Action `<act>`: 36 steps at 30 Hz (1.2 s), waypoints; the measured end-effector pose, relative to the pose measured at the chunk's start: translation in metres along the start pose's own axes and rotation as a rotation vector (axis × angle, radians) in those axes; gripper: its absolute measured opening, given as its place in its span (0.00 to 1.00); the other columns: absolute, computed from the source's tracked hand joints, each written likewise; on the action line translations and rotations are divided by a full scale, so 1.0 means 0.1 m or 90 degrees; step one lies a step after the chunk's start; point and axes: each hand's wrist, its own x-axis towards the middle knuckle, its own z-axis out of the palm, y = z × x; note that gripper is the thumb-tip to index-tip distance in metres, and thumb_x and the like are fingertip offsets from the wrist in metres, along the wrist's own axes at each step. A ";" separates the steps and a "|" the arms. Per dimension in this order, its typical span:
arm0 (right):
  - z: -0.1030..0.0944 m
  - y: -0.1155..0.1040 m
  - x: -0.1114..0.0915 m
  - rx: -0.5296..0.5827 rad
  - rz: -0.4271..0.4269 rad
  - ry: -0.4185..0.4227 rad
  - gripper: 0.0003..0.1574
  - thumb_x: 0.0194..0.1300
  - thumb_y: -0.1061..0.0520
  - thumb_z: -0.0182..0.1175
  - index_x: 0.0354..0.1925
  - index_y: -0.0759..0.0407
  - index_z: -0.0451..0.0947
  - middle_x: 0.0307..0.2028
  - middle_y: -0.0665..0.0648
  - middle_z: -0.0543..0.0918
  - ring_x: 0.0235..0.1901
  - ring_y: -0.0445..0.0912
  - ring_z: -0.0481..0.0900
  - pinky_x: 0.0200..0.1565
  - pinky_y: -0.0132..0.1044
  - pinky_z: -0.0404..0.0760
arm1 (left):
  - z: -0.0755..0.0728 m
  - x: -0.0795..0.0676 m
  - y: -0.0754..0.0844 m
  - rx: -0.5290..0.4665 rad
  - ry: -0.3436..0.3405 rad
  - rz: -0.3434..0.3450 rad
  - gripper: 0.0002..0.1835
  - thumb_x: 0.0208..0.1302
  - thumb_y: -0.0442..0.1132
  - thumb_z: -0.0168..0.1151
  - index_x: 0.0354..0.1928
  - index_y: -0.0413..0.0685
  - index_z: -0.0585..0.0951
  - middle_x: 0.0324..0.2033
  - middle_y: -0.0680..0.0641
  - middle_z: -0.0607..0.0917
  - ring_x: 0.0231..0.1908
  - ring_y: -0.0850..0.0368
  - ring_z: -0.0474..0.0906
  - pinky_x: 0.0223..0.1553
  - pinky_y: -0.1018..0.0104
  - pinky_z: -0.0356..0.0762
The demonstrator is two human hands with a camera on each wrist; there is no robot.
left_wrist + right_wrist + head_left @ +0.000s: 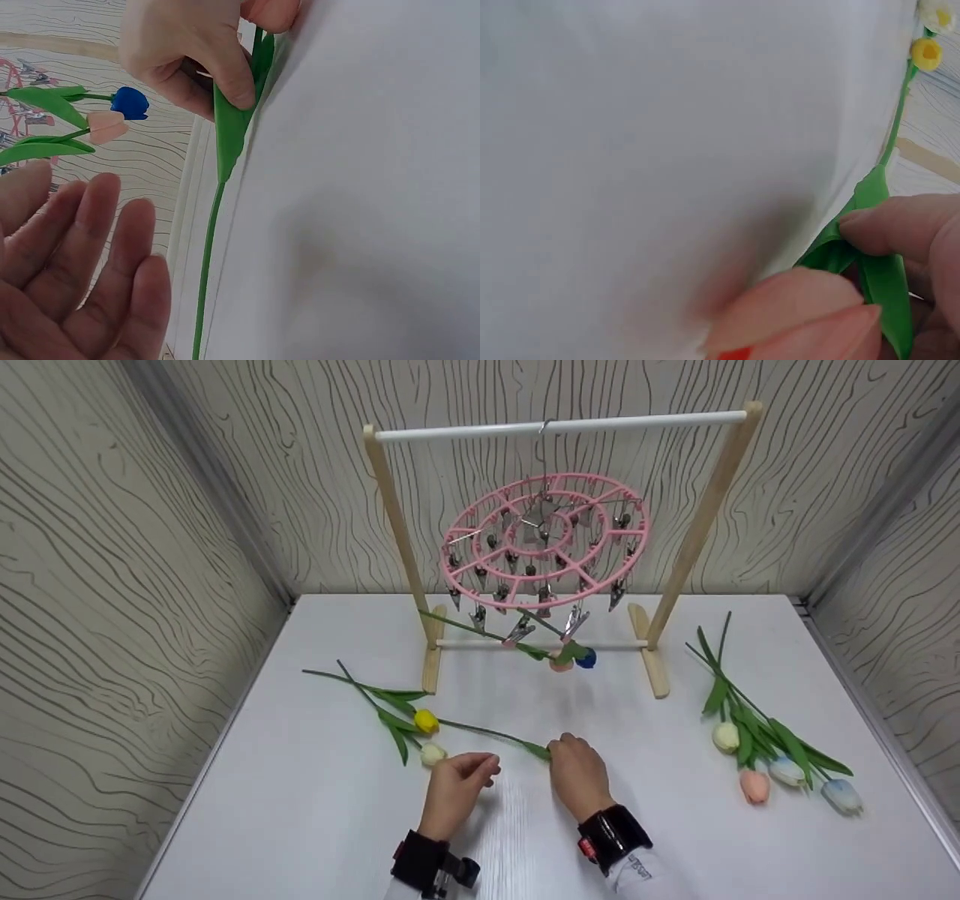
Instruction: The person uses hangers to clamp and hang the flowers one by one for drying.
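My right hand (pixel 581 776) pinches a pink tulip by its leaves, just behind the bloom; the pink bloom (pixel 799 319) shows large in the right wrist view. Its long green stem (pixel 484 729) points left, toward a yellow tulip (pixel 426 721). In the left wrist view the thumb lies along the leaf (pixel 231 146). My left hand (pixel 457 787) holds nothing, its fingers loosely bent, and overlaps the edge of a white tulip (pixel 433 754) in the head view. Above, a blue tulip (pixel 586 658) and a pink tulip (pixel 559 661) hang from clips.
A round pink clip hanger (pixel 545 602) hangs from the white rod (pixel 480 431) of a wooden stand (pixel 705 525), with many metal clips around it. On the right side of the table lie several tulips, among them a peach one (pixel 754 786) and a pale blue one (pixel 841 796).
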 end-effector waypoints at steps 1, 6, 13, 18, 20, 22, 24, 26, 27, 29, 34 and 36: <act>-0.03 0.00 -0.01 0.015 0.009 0.002 0.06 0.57 0.74 0.65 0.29 0.66 0.86 0.24 0.56 0.78 0.26 0.50 0.77 0.29 0.44 0.80 | 0.00 0.00 0.00 0.003 0.000 -0.001 0.11 0.70 0.40 0.67 0.44 0.37 0.89 0.33 0.44 0.90 0.32 0.53 0.85 0.37 0.62 0.85; -0.27 0.02 -0.08 0.075 0.054 0.020 0.06 0.57 0.73 0.67 0.33 0.66 0.87 0.26 0.55 0.80 0.28 0.49 0.80 0.32 0.44 0.81 | 0.01 0.03 0.02 0.007 -0.001 -0.010 0.14 0.70 0.43 0.67 0.45 0.38 0.89 0.34 0.47 0.90 0.33 0.56 0.85 0.39 0.61 0.85; -0.59 0.09 -0.24 0.150 0.079 0.067 0.07 0.60 0.71 0.70 0.37 0.64 0.88 0.29 0.53 0.83 0.31 0.44 0.81 0.34 0.39 0.82 | 0.06 0.05 0.07 -0.015 -0.003 -0.017 0.17 0.71 0.44 0.67 0.50 0.36 0.87 0.37 0.45 0.90 0.34 0.55 0.85 0.43 0.53 0.85; -0.74 0.10 -0.37 0.260 0.103 0.053 0.10 0.60 0.68 0.71 0.40 0.58 0.88 0.32 0.47 0.84 0.32 0.39 0.80 0.34 0.34 0.79 | 0.08 0.02 0.20 -0.058 -0.006 0.018 0.19 0.69 0.44 0.69 0.55 0.39 0.86 0.41 0.44 0.90 0.38 0.52 0.86 0.47 0.62 0.84; -0.80 0.09 -0.42 0.312 0.115 0.041 0.11 0.62 0.68 0.71 0.42 0.56 0.88 0.33 0.46 0.85 0.34 0.39 0.80 0.37 0.33 0.80 | 0.09 0.00 0.28 -0.084 -0.010 0.049 0.19 0.68 0.42 0.69 0.56 0.38 0.85 0.42 0.44 0.90 0.40 0.52 0.87 0.48 0.66 0.83; -0.84 0.06 -0.46 0.359 0.130 0.026 0.11 0.63 0.67 0.70 0.42 0.55 0.88 0.34 0.45 0.85 0.35 0.39 0.81 0.40 0.32 0.81 | 0.10 -0.03 0.37 -0.109 -0.015 0.084 0.19 0.68 0.40 0.69 0.56 0.36 0.84 0.43 0.42 0.90 0.42 0.53 0.87 0.49 0.67 0.83; -0.87 0.04 -0.50 0.400 0.144 0.009 0.11 0.64 0.66 0.70 0.43 0.54 0.87 0.35 0.46 0.85 0.36 0.39 0.80 0.41 0.31 0.81 | 0.10 -0.05 0.47 -0.122 -0.019 0.114 0.19 0.67 0.38 0.70 0.56 0.35 0.84 0.44 0.42 0.90 0.44 0.54 0.87 0.50 0.67 0.83; -0.89 0.02 -0.52 0.431 0.155 -0.004 0.11 0.65 0.65 0.70 0.44 0.54 0.87 0.36 0.46 0.85 0.36 0.39 0.80 0.42 0.31 0.80 | 0.11 -0.07 0.57 -0.118 -0.021 0.135 0.18 0.67 0.38 0.70 0.55 0.37 0.85 0.44 0.43 0.90 0.44 0.55 0.87 0.49 0.66 0.84; -0.90 0.02 -0.53 0.442 0.158 -0.009 0.11 0.65 0.65 0.70 0.44 0.53 0.87 0.36 0.47 0.85 0.37 0.40 0.80 0.43 0.31 0.80 | 0.12 -0.07 0.61 -0.108 -0.020 0.144 0.17 0.67 0.39 0.70 0.54 0.39 0.86 0.44 0.44 0.90 0.43 0.56 0.87 0.49 0.66 0.83; -0.90 0.01 -0.55 0.461 0.163 -0.020 0.11 0.65 0.64 0.70 0.45 0.53 0.87 0.37 0.48 0.85 0.37 0.40 0.80 0.43 0.31 0.80 | 0.12 -0.08 0.68 -0.087 -0.021 0.152 0.14 0.67 0.41 0.70 0.51 0.42 0.87 0.43 0.46 0.90 0.41 0.55 0.87 0.47 0.66 0.84; -0.88 0.01 -0.57 0.491 0.161 -0.038 0.11 0.65 0.64 0.70 0.46 0.55 0.87 0.38 0.50 0.86 0.37 0.41 0.80 0.43 0.31 0.80 | 0.14 -0.10 0.79 -0.054 -0.028 0.148 0.09 0.68 0.42 0.69 0.46 0.47 0.89 0.40 0.50 0.91 0.39 0.56 0.86 0.45 0.67 0.84; -0.88 0.02 -0.57 0.499 0.162 -0.045 0.11 0.65 0.64 0.70 0.46 0.55 0.87 0.37 0.50 0.85 0.36 0.41 0.80 0.42 0.31 0.80 | 0.15 -0.11 0.81 -0.040 -0.026 0.157 0.09 0.68 0.43 0.70 0.46 0.49 0.89 0.39 0.51 0.91 0.38 0.58 0.86 0.44 0.67 0.83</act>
